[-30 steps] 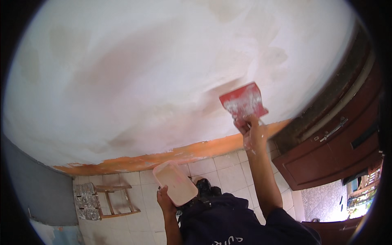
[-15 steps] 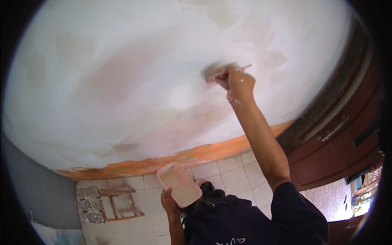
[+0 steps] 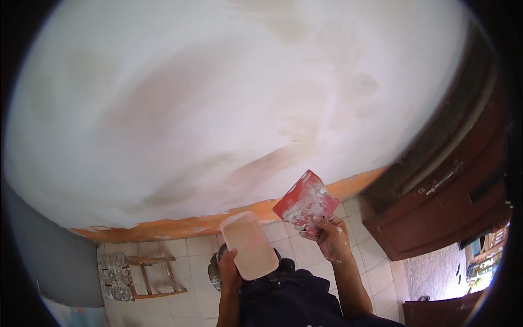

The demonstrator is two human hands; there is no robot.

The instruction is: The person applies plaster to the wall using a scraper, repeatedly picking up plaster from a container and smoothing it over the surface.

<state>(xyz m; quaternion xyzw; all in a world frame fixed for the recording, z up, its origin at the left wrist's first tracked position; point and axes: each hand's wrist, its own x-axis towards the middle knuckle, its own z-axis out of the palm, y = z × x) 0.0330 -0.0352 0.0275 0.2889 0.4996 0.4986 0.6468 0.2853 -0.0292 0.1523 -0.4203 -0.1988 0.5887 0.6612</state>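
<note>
My right hand [image 3: 333, 240] grips a red putty spreader [image 3: 309, 200] by its lower end. White putty smears its broad face, and spots of it are on the hand. The spreader is held off the wall [image 3: 218, 109], to the right of a shallow plastic tub [image 3: 249, 246]. My left hand [image 3: 230, 272] holds this pale pinkish, rounded tub by its left side, thumb over the rim. Whitish material seems to coat the inside; how much is hard to tell. The wall is white and patchy, with damp-looking greyish and pinkish areas.
An orange strip [image 3: 185, 224] runs along the wall's foot above a tiled floor [image 3: 201, 289]. A paint-spattered wooden stool [image 3: 136, 277] stands at the left, near a grey door-like panel [image 3: 49, 245]. Behind my left hand is a dark round container [image 3: 214, 271]. A brown door [image 3: 436, 201] stands at the right.
My right hand has come down off the wall with the spreader, whose smeared face now shows. The tub has shifted slightly right. The wall patch where the hand was now looks smeared.
</note>
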